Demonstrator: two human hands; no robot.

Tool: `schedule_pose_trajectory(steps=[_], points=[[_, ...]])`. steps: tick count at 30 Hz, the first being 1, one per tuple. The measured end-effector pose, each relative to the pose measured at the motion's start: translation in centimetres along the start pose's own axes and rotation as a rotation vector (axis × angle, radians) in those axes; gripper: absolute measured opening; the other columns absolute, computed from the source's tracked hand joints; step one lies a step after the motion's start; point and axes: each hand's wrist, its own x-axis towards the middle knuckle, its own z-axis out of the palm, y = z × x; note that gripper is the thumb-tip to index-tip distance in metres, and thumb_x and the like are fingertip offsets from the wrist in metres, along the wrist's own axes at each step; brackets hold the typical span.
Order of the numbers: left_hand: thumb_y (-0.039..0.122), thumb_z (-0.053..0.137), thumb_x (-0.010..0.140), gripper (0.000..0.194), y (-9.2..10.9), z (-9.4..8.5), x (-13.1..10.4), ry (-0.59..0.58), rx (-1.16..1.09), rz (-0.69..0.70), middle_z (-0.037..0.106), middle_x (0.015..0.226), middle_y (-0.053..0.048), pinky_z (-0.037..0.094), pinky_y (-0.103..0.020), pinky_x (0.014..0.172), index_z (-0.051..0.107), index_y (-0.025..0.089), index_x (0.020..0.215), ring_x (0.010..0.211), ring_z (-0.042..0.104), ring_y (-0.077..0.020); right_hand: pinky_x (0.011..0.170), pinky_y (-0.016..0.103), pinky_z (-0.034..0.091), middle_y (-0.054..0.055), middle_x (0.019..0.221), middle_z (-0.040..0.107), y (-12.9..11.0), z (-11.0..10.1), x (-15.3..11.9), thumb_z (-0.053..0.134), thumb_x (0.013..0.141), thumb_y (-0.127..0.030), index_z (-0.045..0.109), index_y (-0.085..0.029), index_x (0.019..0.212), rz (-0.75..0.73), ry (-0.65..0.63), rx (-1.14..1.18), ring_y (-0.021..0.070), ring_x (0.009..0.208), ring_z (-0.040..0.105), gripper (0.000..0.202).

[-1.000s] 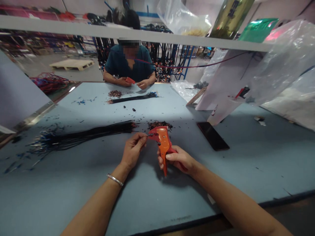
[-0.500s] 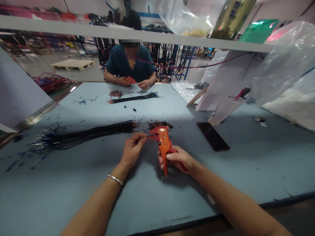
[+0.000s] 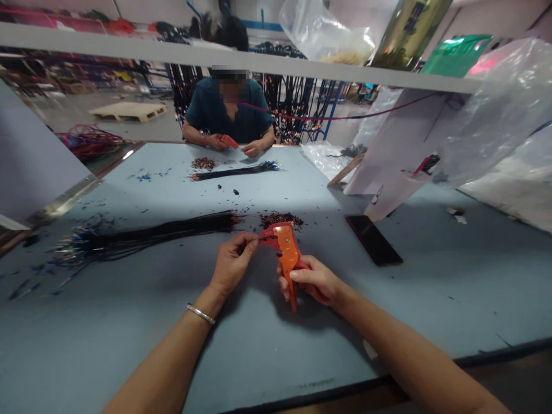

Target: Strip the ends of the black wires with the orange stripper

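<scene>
An orange and red wire stripper point(image 3: 288, 247) is gripped in my right hand point(image 3: 313, 279), its jaws pointing left. My left hand point(image 3: 235, 259) pinches a thin dark wire, mostly hidden by the fingers, right at the jaws. Behind the tool lies a pile of small dark and copper-coloured scraps point(image 3: 280, 218). To the left a long bundle of black wires point(image 3: 164, 233) rests on the blue-grey table point(image 3: 241, 356), with blue and white ends at its far left.
A black phone point(image 3: 374, 240) lies right of the tool. Across the table a person point(image 3: 228, 115) holds a red tool near a second wire bundle point(image 3: 235, 171). A white shelf point(image 3: 276, 60) spans above, with plastic bags point(image 3: 491, 115) at the right.
The stripper has tilted slightly and its jaws have closed around the wire end by my left fingertips. My left hand has barely moved.
</scene>
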Motion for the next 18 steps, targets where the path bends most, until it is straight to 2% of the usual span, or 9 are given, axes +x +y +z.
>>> schedule_pose_trajectory(steps=[7,14,18], points=[[0.036,0.063,0.079,0.021,0.4,0.09,-0.01,0.009,-0.01,0.006,0.055,0.063,0.002,0.037,-0.022,0.057,0.066,0.016,0.073,0.06,0.045,-0.0115,0.051,0.025,0.053,0.002,0.071,0.064,-0.11,0.03,-0.01,0.076,0.073,-0.035,0.062,-0.012,0.091,0.015,0.0,0.008,0.014,0.056,0.063,0.033],[0.035,0.063,0.08,0.02,0.28,0.15,-0.02,-0.008,-0.009,0.007,0.054,0.063,0.002,0.037,-0.022,0.057,0.066,0.016,0.073,0.059,0.045,-0.011,0.059,0.028,0.055,0.005,0.077,0.066,-0.25,-0.34,-0.12,0.075,0.073,-0.036,0.062,-0.011,0.096,0.026,-0.025,0.015,0.0155,0.063,0.066,0.036],[0.035,0.063,0.08,0.02,0.24,0.16,0.02,-0.005,0.001,0.016,0.055,0.064,0.002,0.037,-0.022,0.056,0.066,0.017,0.074,0.059,0.045,-0.0113,0.058,0.027,0.054,0.005,0.077,0.066,-0.11,-0.41,-0.08,0.075,0.074,-0.035,0.062,-0.011,0.096,0.032,-0.01,-0.003,0.0159,0.063,0.066,0.035]])
